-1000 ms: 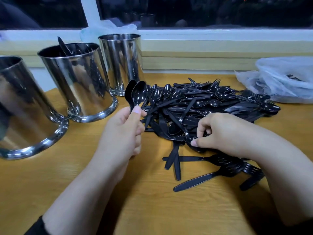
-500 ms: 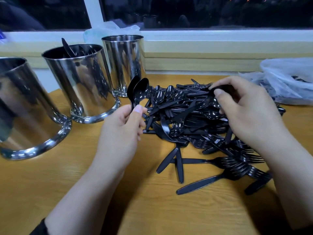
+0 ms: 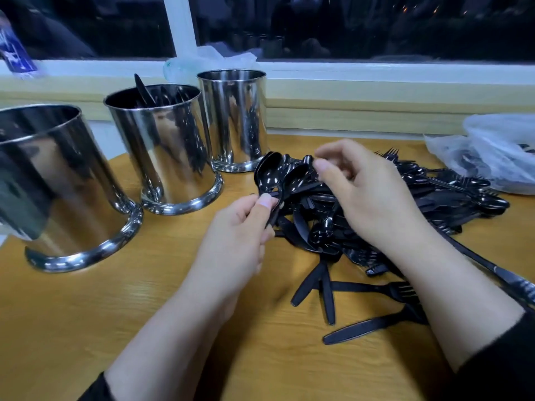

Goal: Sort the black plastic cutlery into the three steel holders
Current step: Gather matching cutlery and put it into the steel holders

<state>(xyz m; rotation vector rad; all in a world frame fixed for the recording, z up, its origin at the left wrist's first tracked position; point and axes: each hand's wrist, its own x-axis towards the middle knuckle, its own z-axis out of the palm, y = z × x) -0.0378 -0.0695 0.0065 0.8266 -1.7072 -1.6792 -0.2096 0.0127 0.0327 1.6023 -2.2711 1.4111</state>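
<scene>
Three steel holders in a row along the left of the bench (image 3: 86,328), each farther back than the last. Nearest and leftmost holder (image 3: 52,180): inside not visible from this angle, contents impossible to tell. Middle holder (image 3: 162,146): several black pieces standing inside, one handle poking above the rim. Far holder (image 3: 234,120): mouth seen almost edge-on, contents not to be told.

Just right of those, left hand (image 3: 231,244), grip clamped by thumb and curled fingers on the stems of a small bunch of spoons (image 3: 275,175). Bowls up and away, long axis tilted toward the far holder, stems down into the fist. Closest holders to that bunch: far and middle; left hand clearly the nearer one for any drop.

Further right, right hand (image 3: 373,192) over the cutlery pile (image 3: 434,195), fingertips curled and pinched together beside the spoon bowls; anything held between them too dark to tell. Pile still large: spoons, forks and knives tangled, a few forks and knives loose on the near edge. Sorting judged far from done.

Far right, a crumpled clear plastic bag (image 3: 492,149).
</scene>
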